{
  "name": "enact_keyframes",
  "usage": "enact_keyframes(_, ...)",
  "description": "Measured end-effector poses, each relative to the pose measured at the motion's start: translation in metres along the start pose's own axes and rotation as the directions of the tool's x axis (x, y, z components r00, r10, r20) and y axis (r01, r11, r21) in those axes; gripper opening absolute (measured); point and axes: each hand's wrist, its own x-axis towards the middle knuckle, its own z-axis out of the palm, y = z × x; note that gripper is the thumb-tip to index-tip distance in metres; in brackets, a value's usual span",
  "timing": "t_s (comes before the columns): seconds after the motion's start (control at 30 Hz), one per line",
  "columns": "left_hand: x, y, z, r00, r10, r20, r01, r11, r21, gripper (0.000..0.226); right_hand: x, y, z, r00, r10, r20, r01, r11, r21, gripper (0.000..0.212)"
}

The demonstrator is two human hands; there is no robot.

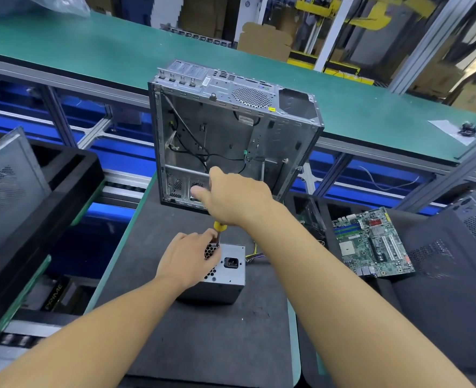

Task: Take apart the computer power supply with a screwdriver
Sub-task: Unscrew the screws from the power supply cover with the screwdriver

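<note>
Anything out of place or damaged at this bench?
Nothing stands out. The left hand grips the power supply, the right hand holds the screwdriver on it; the emptied case and loose motherboard suit disassembly.

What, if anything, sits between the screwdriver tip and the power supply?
Nothing visible. The right hand holds the screwdriver, its shaft down at the top edge of the power supply, close beside the left hand gripping that unit.

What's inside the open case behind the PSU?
Inside the case: loose black cables against bare metal panels, and a perforated bay at the near end. No board is visible in it. The right hand covers part of that bay, so what sits there cannot be seen.
</note>
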Motion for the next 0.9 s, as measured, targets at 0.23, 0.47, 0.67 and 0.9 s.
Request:
enact_keyframes(0.23,-0.002,0.002,0.001,0.999,-0.033,-0.035,0.033,0.999,-0.013,0.024,0.001,-0.001,-0.002,0.995,-0.064,0.081,0.06,0.997,0.053,0.022)
enact_keyframes(0.47,-0.001,0.001,0.002,0.998,-0.065,-0.001,0.065,0.997,-0.037,0.024,0.0,0.003,0.001,1.0,-0.011,-0.019,0.011,1.0,-0.014,0.026)
enact_keyframes(0.67,-0.002,0.001,0.0,0.996,-0.09,0.027,0.092,0.992,-0.085,0.023,-0.002,0.004,-0.003,0.993,-0.096,0.068,0.094,0.995,0.031,0.025)
enact_keyframes(0.9,-0.005,0.001,-0.002,0.995,-0.095,0.039,0.101,0.976,-0.195,0.011,-0.004,0.008,0.004,0.996,-0.054,-0.074,0.053,0.998,-0.018,0.025)
